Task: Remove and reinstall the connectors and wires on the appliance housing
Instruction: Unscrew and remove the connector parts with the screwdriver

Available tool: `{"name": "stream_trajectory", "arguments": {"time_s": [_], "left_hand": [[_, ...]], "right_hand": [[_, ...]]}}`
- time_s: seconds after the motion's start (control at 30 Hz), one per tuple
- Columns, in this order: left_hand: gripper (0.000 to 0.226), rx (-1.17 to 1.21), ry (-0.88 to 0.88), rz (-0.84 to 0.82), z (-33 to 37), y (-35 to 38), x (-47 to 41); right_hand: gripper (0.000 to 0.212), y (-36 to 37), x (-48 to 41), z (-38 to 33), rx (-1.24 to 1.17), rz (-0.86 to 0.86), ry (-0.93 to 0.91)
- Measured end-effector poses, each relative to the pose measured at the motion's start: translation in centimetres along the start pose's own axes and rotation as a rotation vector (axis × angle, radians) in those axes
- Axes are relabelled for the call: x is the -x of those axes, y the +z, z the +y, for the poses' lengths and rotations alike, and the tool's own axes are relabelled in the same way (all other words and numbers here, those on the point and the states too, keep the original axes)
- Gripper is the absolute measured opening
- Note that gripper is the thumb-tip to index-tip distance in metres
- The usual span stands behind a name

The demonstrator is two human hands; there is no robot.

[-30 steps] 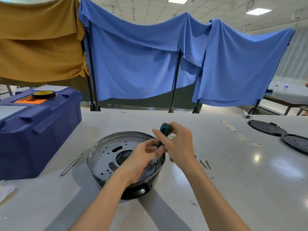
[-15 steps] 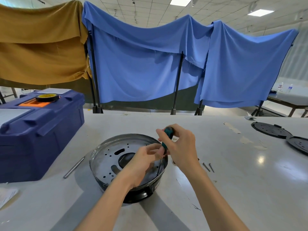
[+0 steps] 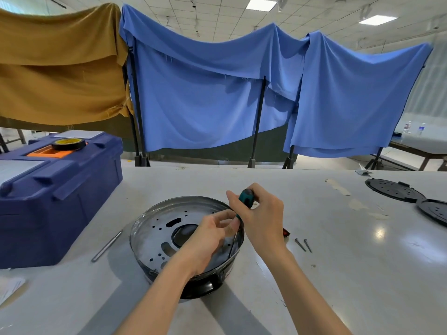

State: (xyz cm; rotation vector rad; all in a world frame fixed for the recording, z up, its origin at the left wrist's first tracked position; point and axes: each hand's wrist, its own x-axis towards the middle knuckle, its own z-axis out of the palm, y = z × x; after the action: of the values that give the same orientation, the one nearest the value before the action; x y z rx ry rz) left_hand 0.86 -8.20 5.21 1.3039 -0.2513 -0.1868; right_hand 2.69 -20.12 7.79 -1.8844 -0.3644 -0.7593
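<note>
No legible text anywhere in view. Tape roll (image 3: 69,143) on top of the blue toolbox (image 3: 60,189), left edge of the surface (image 3: 338,274): yellow inner face, any print too blurred to read. Paper sheet (image 3: 11,287) at the near left corner of the surface: faint grey lines of print, too small to make out. Bottles (image 3: 408,126) on the far table (image 3: 423,143), beyond the right edge: labels show, unreadable.

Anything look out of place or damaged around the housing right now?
Nothing looks damaged. Two loose screws lie uncontained on the table right of the housing; they could roll or get lost. Worn patches mark the surface beyond them.
</note>
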Motion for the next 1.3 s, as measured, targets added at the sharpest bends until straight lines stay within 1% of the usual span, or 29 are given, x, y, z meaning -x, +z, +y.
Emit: {"name": "stream_trajectory", "arguments": {"time_s": [0.27, 0.37, 0.4, 0.47, 0.53, 0.57, 0.63, 0.67, 0.73, 0.8, 0.83, 0.87, 0.9, 1.0, 1.03, 1.07, 1.13, 1.23, 1.3], "left_hand": [[0.022, -0.019, -0.006, 0.012, 0.1, 0.1, 0.1], [0.024, 0.009, -0.007, 0.011, 0.2, 0.2, 0.2], [0.023, 0.012, -0.007, 0.01, 0.2, 0.2, 0.2], [0.023, 0.01, -0.009, 0.012, 0.3, 0.1, 0.2], [0.022, -0.005, -0.014, 0.016, 0.2, 0.0, 0.1], [0.02, -0.017, -0.017, 0.025, 0.1, 0.0, 0.0], [0.016, -0.037, -0.019, 0.04, 0.1, -0.1, 0.0], [0.019, -0.052, -0.017, 0.039, 0.1, -0.1, 0.0], [0.026, -0.099, -0.008, 0.022, 0.2, -0.1, 0.1], [0.019, -0.14, -0.007, 0.02, 0.1, -0.1, 0.0], [0.016, -0.139, -0.015, 0.034, 0.1, -0.1, -0.1], [0.016, -0.126, -0.02, 0.047, 0.1, -0.1, -0.1], [0.015, -0.115, -0.019, 0.057, 0.1, -0.1, -0.1], [0.021, -0.111, -0.011, 0.11, -0.1, -0.3, -0.1], [0.024, -0.12, -0.009, 0.124, -0.1, -0.4, -0.1], [0.024, -0.124, -0.013, 0.125, -0.1, -0.4, -0.1], [0.02, -0.151, -0.016, 0.099, -0.1, -0.4, -0.1], [0.013, -0.212, -0.006, 0.032, 0.1, 0.0, 0.0], [0.017, -0.22, -0.023, 0.035, 0.0, 0.1, -0.2]], "right_hand": [[0.037, 0.2, -0.1, 0.1, 0.008, 0.008, -0.019], [0.039, 0.0, -0.2, -0.1, 0.029, -0.02, -0.008], [0.038, -0.2, -0.3, -0.1, 0.024, -0.058, 0.003], [0.025, -1.1, -0.8, -0.6, -0.03, -0.196, 0.026], [0.027, -1.9, -1.2, -0.8, -0.082, -0.33, 0.033], [0.024, -2.1, -1.4, -0.8, -0.071, -0.356, 0.014], [0.012, -2.3, -1.4, -0.9, -0.019, -0.311, -0.032], [0.01, -2.3, -1.4, -0.9, 0.0, -0.263, -0.046], [0.02, -1.9, -1.1, -0.8, 0.063, -0.143, -0.08], [0.032, -1.3, -0.9, -0.9, 0.178, -0.034, -0.133], [0.037, -1.1, -0.9, -1.1, 0.216, -0.01, -0.151], [0.04, -1.0, -0.9, -1.3, 0.232, -0.026, -0.153], [0.04, -1.0, -1.1, -1.4, 0.208, -0.082, -0.134], [0.023, -2.0, -1.8, -1.6, -0.004, -0.362, -0.005], [0.02, -2.3, -1.9, -1.5, -0.038, -0.404, -0.008], [0.017, -2.4, -2.0, -1.3, -0.044, -0.403, -0.03], [0.014, -2.4, -1.9, -1.0, -0.016, -0.289, -0.067], [0.021, -1.4, -0.9, -0.9, 0.113, -0.05, -0.119], [0.026, -0.5, -0.3, -1.1, 0.233, 0.088, -0.165]]}}
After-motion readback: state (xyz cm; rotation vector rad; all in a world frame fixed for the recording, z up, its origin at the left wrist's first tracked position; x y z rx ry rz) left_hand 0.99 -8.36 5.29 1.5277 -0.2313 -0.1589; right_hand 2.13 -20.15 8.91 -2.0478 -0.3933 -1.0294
